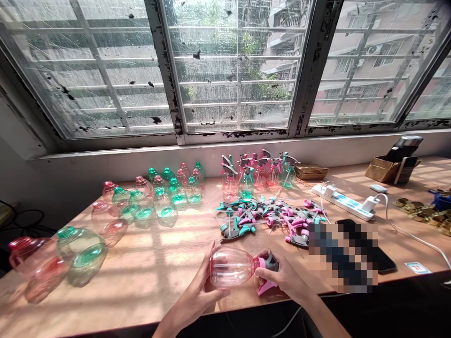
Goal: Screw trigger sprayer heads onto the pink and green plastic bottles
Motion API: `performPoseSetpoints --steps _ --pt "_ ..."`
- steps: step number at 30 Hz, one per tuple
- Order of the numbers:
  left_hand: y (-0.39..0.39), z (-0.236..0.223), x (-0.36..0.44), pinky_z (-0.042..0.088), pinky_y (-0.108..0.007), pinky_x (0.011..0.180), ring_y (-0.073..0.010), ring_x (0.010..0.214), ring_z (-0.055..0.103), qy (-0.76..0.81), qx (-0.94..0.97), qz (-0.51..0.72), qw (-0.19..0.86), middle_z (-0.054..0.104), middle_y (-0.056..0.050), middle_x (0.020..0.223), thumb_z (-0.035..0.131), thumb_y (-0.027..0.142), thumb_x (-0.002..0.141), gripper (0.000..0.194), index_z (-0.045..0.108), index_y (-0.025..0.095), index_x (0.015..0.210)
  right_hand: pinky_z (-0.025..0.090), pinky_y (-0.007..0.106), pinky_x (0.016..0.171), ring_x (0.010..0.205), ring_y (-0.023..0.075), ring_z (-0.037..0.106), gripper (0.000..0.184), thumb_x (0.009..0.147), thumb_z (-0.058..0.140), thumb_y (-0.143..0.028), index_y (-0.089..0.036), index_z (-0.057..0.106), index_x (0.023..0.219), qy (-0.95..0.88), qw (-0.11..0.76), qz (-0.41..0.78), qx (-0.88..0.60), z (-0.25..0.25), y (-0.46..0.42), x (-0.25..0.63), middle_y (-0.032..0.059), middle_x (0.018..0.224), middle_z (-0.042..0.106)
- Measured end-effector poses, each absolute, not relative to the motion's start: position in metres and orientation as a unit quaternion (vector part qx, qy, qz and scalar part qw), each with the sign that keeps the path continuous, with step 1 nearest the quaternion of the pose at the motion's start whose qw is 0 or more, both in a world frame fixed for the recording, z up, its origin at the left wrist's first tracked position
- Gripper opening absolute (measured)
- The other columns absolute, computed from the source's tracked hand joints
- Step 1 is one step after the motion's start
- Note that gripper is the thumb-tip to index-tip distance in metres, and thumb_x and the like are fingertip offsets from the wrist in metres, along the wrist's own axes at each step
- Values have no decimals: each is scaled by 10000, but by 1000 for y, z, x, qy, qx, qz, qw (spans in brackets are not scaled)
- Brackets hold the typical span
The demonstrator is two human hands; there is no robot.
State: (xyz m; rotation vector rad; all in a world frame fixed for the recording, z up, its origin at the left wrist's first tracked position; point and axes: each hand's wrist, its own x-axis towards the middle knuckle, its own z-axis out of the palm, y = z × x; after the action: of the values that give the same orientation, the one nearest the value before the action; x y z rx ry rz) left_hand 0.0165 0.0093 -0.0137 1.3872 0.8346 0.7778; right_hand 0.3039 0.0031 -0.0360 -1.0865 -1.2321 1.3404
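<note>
Holding a pink bottle (231, 267) sideways at the table's (141, 281) near edge, with the left hand (201, 287) cupped around the base and the right hand (284, 277) pinching the spray head (270, 263) at the neck. Facing a heap of loose spray heads (246, 218), with open-necked bottles (177, 193) along the left edge and fitted spray bottles (245, 188) near the far edge.

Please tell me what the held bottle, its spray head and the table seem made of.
Held bottle: probably glossy plastic; transparent pink with highlights. Spray head: likely plastic; opaque, dullish pink and grey. Table: perhaps wood or laminate; brown, smooth-looking.
</note>
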Motion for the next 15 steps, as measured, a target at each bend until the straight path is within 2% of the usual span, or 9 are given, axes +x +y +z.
performPoseSetpoints --steps 3,6,8,12,15 --pt "10 -17 16 132 -526 1361 -338 1685 103 357 607 346 620 132 -4 1836 811 320 909 1112 44 465 1702 534 306 661 680 176 647 464 739 940 -511 -182 697 958 -511 482 548 -453 -37 4 305 -20 779 676" --pt "10 -18 16 118 -539 1359 -334 1686 92 357 607 346 620 153 0 1829 808 315 915 1124 14 484 1693 530 310 662 682 180 640 476 733 939 -520 -181 696 964 -511 480 551 -453 -37 4 306 -18 781 672" --pt "10 -17 15 135 -550 1356 -352 1682 108 359 607 340 622 162 -29 1828 838 320 895 1165 8 449 1703 526 314 668 676 180 635 476 734 938 -522 -182 691 957 -512 478 553 -451 -36 4 305 -20 775 667" --pt "9 -15 15 212 -537 1344 -386 1671 151 363 602 328 631 141 -94 1833 826 445 905 1154 22 339 1726 517 328 666 657 188 629 469 746 927 -535 -195 670 942 -516 474 563 -440 -35 3 304 -27 747 662" --pt "8 -12 15 292 -537 1317 -396 1632 275 364 605 327 628 168 -93 1829 824 459 911 1145 21 368 1722 504 323 656 662 188 620 481 738 927 -545 -196 672 950 -513 474 558 -447 -34 3 304 -25 756 656"
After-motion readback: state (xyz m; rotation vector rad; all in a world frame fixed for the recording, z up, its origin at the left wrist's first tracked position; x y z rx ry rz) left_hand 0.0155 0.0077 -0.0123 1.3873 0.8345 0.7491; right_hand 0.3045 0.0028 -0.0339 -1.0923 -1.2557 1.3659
